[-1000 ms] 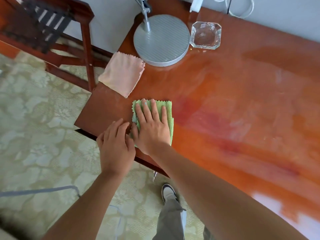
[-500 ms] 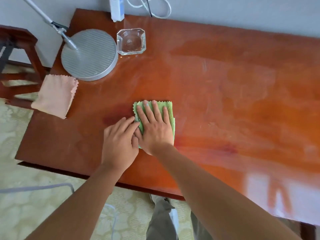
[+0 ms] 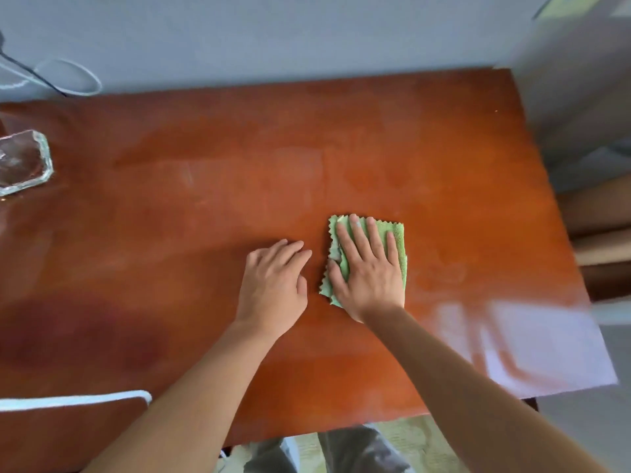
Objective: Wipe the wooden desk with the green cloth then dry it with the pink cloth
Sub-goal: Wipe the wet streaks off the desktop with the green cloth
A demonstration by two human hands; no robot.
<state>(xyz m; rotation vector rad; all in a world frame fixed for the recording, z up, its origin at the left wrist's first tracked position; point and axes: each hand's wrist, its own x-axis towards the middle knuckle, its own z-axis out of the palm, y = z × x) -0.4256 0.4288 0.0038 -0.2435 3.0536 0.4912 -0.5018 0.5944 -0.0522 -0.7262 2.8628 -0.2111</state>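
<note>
**Green-cloth wipe under way; drying not yet begun**

The right hand (image 3: 368, 268) lies flat on the folded green cloth (image 3: 397, 244), fingers straight and slightly spread, pressing it onto the wooden desk (image 3: 205, 199) toward the right of centre. The left hand (image 3: 273, 285) rests palm-down on bare wood just beside the cloth, fingers together and loosely bent, holding nothing. Faint hazy streaks show across the top, so step 1 looks partly done; the far strip and right edge seem left. The pink cloth is out of view, so step 2 remains. A glass dish (image 3: 24, 162) sits at the left edge.
</note>
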